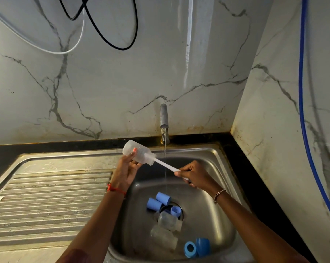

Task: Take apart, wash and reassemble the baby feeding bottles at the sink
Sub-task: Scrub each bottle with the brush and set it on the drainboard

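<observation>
Clear plastic bottle body (136, 151) sits tilted above the steel sink basin (213, 221), just left of the thin stream from the metal tap (164, 122). My left hand (125, 171) grips it, fingers curled round near the mouth. My right hand (194, 176) has its fingers closed round the white brush handle (165, 166), bristles inside the bottle. Step: scrubbing, mid-wash. Blue plastic caps (158, 202), blue rings (197, 247) and two more clear bottles (167, 221) lie in the basin. Next, likely: withdraw the brush straight and rinse under the stream.

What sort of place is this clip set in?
Most likely a home kitchen wash-up corner: a stainless steel sink with a ribbed drainboard, a tap running water, and marble-look wall panels above a dark counter. Bottle parts lie in the basin.
</observation>
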